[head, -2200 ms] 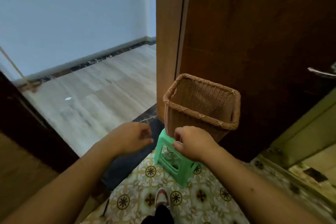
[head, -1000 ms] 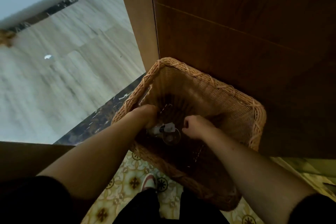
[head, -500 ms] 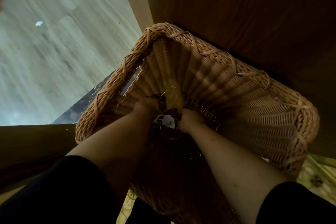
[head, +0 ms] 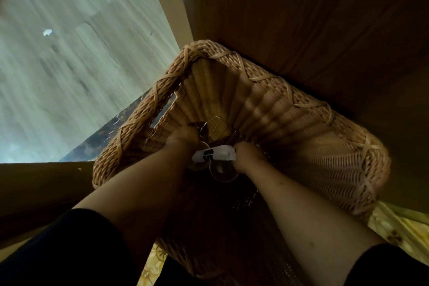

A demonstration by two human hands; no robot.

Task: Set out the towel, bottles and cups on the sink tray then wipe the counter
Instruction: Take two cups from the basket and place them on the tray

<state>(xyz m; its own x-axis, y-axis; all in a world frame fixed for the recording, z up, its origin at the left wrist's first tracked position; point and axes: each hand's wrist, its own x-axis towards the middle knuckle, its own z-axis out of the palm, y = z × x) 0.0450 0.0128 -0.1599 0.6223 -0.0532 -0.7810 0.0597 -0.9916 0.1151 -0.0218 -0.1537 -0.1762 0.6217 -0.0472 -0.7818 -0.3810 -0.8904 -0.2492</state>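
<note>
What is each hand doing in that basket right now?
Left hand: deep in the wicker basket, fingers hidden; cannot be told.
Right hand: closed on something beside a white labelled item.

This looks like a home, at a doorway between rooms. A dark wooden door (head: 313,18) stands beside a pale door frame (head: 167,2); light wood-look flooring (head: 69,76) lies beyond, yellow patterned floor tiles (head: 392,232) lie nearer, and a woven wicker basket (head: 325,137) sits by the door.
</note>
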